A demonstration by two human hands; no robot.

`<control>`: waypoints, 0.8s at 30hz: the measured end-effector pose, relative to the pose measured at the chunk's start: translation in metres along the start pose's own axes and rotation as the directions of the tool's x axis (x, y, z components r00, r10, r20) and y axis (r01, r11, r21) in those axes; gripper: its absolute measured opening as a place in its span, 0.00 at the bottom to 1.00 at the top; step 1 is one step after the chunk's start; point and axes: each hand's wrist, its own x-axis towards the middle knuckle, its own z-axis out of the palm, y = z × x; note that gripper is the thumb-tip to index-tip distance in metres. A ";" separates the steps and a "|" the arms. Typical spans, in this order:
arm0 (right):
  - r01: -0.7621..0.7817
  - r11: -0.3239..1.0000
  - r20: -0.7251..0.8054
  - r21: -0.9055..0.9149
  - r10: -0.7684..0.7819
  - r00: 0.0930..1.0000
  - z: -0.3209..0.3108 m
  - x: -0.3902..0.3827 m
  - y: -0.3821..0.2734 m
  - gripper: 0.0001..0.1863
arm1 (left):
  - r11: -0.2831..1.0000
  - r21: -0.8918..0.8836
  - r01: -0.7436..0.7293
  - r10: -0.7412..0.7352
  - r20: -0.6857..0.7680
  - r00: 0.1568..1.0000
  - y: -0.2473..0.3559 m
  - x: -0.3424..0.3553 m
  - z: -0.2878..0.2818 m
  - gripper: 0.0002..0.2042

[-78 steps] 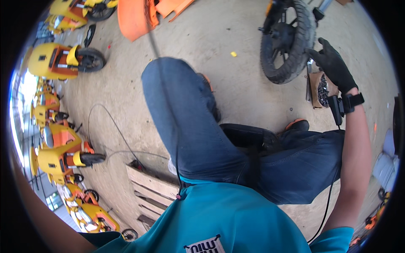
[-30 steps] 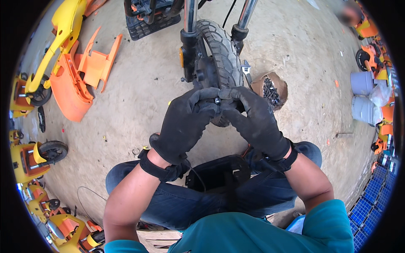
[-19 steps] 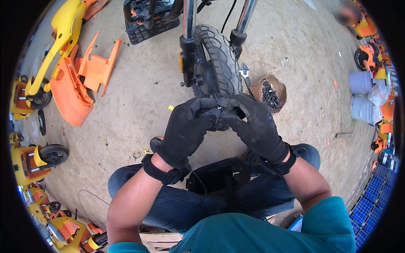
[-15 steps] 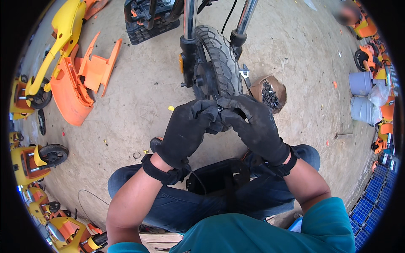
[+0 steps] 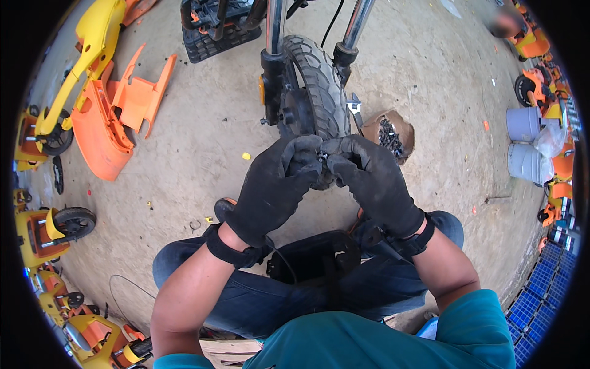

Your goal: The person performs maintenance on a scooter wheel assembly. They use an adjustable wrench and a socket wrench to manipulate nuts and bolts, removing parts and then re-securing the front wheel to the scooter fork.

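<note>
**Small part pinched before a scooter wheel**

On the bare concrete floor (image 5: 203, 135), an orange body panel (image 5: 101, 132) is seen at far left. Centrally, a small dark part (image 5: 322, 158) is pinched between the closed gloved fingertips of the left hand (image 5: 273, 187) and the right hand (image 5: 372, 181), just in front of the scooter front tyre (image 5: 313, 92). A bowl of screws (image 5: 390, 129) is set just right, grey buckets (image 5: 525, 144) farther.

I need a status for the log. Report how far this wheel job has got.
Done: the front wheel sits between the fork legs. In hand: the left hand and right hand pinch a small dark part together above the tyre. Left: fasteners remain in the brown tub, and orange panels lie off on the ground.
</note>
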 end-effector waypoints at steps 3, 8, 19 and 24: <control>0.010 0.999 -0.005 0.032 -0.010 1.000 0.000 -0.001 0.004 0.15 | 1.000 -0.013 0.001 -0.001 -0.002 1.000 -0.001 -0.001 0.001 0.20; 0.015 0.994 -0.004 0.104 -0.014 1.000 0.000 -0.002 0.003 0.13 | 0.995 0.072 -0.069 0.070 -0.005 0.998 -0.004 -0.002 0.003 0.20; 0.000 0.992 -0.004 0.123 0.000 1.000 0.001 -0.003 0.003 0.12 | 1.000 0.004 0.000 0.000 -0.004 1.000 0.000 -0.003 0.005 0.17; -0.002 0.994 0.001 0.106 0.001 1.000 0.002 -0.004 0.006 0.14 | 0.998 0.037 0.045 -0.045 0.003 0.999 0.004 -0.003 0.002 0.18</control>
